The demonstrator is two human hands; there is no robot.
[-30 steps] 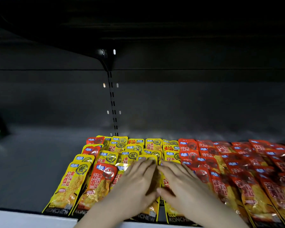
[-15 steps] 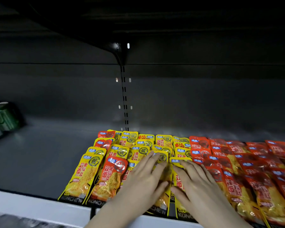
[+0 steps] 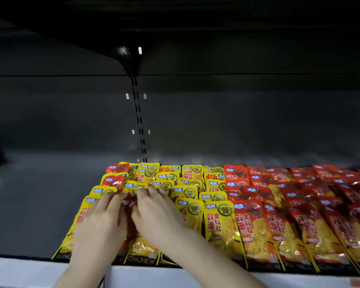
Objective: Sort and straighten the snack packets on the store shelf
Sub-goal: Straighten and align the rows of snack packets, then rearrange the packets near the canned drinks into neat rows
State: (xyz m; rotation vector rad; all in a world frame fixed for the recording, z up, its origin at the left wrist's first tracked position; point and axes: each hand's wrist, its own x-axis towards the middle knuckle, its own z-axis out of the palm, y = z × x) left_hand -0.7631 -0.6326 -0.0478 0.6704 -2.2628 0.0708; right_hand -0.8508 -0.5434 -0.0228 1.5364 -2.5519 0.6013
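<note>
Lying flat with wide, empty grip on the yellow packets (image 3: 218, 221), left hand (image 3: 100, 223) and right hand (image 3: 158, 217) seemingly have stray red packets (image 3: 114, 180) left to sort, while the red rows (image 3: 299, 204) look tidy.

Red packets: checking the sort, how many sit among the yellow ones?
3 red packets: one at the back-left corner, one just before it, one between the left hand and right hand. Others may hide beneath them.

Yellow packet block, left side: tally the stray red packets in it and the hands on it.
Red foil snack packets in that block: 3 (one mostly hidden under the hands)
Hands, left hand and right hand: 2
Total: 5
</note>
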